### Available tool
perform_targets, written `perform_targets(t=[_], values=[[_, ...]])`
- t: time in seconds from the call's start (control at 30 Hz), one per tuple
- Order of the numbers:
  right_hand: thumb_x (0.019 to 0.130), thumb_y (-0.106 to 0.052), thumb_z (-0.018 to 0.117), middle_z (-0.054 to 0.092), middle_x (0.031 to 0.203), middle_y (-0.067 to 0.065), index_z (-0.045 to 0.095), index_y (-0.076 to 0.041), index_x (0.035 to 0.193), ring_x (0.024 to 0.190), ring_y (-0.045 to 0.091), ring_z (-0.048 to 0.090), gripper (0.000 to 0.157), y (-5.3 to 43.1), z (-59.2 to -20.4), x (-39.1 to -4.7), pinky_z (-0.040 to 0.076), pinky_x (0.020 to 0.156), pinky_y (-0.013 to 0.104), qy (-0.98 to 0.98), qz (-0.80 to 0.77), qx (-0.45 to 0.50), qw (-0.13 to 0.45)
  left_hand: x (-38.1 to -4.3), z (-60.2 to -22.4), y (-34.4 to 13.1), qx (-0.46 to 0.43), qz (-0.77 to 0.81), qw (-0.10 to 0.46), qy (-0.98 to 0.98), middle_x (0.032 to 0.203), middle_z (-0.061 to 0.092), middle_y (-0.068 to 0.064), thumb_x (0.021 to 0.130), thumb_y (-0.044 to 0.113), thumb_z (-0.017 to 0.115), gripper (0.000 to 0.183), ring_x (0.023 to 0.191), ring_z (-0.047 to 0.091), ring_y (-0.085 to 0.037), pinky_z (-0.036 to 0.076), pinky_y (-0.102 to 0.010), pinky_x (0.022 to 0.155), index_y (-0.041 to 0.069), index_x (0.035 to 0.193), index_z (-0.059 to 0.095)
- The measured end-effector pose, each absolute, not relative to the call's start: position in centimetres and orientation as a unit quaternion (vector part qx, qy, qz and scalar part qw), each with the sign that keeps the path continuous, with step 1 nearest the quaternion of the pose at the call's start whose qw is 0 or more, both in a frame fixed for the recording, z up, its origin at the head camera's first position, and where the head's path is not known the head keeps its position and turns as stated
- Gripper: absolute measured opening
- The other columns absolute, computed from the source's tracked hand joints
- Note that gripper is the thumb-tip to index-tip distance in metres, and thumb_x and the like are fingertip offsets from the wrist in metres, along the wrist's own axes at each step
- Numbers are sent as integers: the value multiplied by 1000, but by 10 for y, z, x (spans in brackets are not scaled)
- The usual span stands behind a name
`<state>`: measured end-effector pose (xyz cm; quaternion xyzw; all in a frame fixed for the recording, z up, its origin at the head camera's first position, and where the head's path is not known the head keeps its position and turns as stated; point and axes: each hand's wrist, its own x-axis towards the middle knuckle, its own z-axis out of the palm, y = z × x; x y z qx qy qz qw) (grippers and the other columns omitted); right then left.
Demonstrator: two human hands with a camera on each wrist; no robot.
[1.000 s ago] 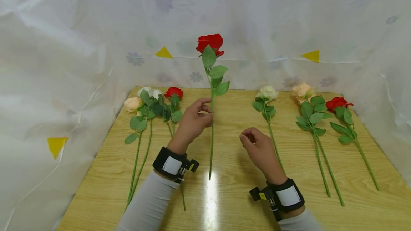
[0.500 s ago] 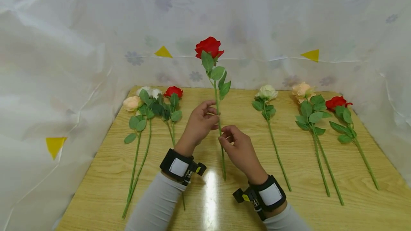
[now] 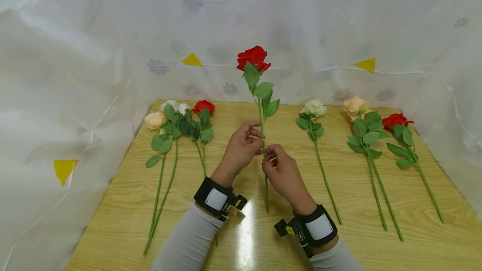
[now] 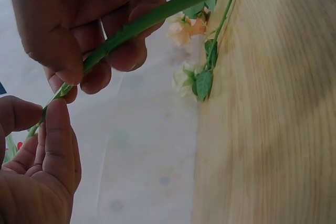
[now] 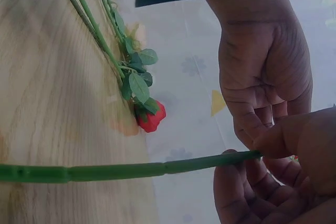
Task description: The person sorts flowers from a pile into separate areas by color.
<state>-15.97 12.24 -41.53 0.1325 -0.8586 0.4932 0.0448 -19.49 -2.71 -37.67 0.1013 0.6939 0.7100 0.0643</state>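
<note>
A red rose (image 3: 254, 57) with green leaves stands nearly upright above the middle of the table. My left hand (image 3: 242, 147) pinches its stem below the leaves, between thumb and fingers. Just beneath, my right hand (image 3: 283, 172) pinches the same stem, and its lower end hangs free under the fingers. In the left wrist view the green stem (image 4: 157, 14) runs through the right hand's fingers, with the left hand (image 4: 42, 166) close by. The right wrist view shows the stem (image 5: 121, 171) leading into the right hand's fingertips; the bloom is hidden there.
On the wooden table (image 3: 124, 221) at left lie a peach rose (image 3: 155, 121), white roses (image 3: 170, 106) and another red rose (image 3: 204, 107). To the right lie a cream rose (image 3: 314, 108), peach roses (image 3: 355, 107) and a red rose (image 3: 395, 121). A pale plastic sheet (image 3: 293, 20) hangs behind.
My right hand has moved left and taken hold of the stem below my left hand. The left hand and the red rose have shifted slightly right and down.
</note>
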Motion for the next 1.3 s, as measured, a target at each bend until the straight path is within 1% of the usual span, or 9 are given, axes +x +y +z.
perform_targets(t=[0.27,0.5,0.57,0.67,0.87,1.0,1.1,1.2,1.3], values=[[93,-12,55,61,83,8,53,-5,106,62,14,55,14,124,-415,-160,47,53,34,-862,486,140,41,-204,-394,-26,93,700,66,705,105,52,-11,90,7,57,45,84,58,-22,55,-44,75,15,133,47],[94,-13,54,59,87,9,52,-7,107,65,16,57,14,143,-417,-165,47,53,35,-869,480,115,32,-205,-399,-42,63,664,67,742,106,58,-9,91,20,61,43,89,61,-24,53,-49,79,21,132,48],[94,-13,53,59,89,11,51,-5,108,68,20,59,15,155,-418,-166,48,54,36,-867,486,103,29,-206,-402,-51,56,656,64,750,107,58,-8,91,22,61,42,90,61,-25,52,-51,80,22,132,48],[95,-15,51,57,93,13,50,-4,110,72,23,61,18,177,-418,-167,50,55,37,-872,482,78,26,-207,-407,-69,50,632,53,771,107,57,-10,92,22,59,43,89,60,-27,52,-51,80,19,133,47],[98,-22,45,55,99,16,47,-1,117,74,24,61,28,240,-415,-168,51,56,36,-902,428,24,37,-209,-422,-113,33,439,20,897,113,57,-11,94,26,55,46,86,58,-22,50,-39,66,13,137,45],[99,-28,41,54,106,21,45,4,122,75,24,58,40,295,-414,-168,49,54,35,-925,378,-6,41,-210,-429,-140,23,327,14,945,116,59,-19,92,24,56,48,92,58,-29,50,-45,72,5,135,46],[99,-31,38,51,111,26,40,9,127,77,25,57,49,340,-416,-169,46,54,34,-941,338,-28,19,-209,-430,-154,14,298,16,954,114,60,-21,91,24,57,47,94,57,-31,50,-48,75,1,132,50],[98,-29,39,52,109,30,39,13,127,75,27,59,51,379,-419,-168,46,54,35,-952,300,-51,-1,-209,-431,-164,10,278,16,960,111,62,-21,90,24,55,45,90,58,-30,50,-47,73,-1,127,53],[96,-23,41,57,100,32,40,17,121,72,30,60,47,410,-420,-166,46,54,39,-964,257,-67,-7,-209,-432,-169,9,267,18,963,110,62,-20,89,23,55,43,88,58,-29,50,-46,73,-3,123,56]])
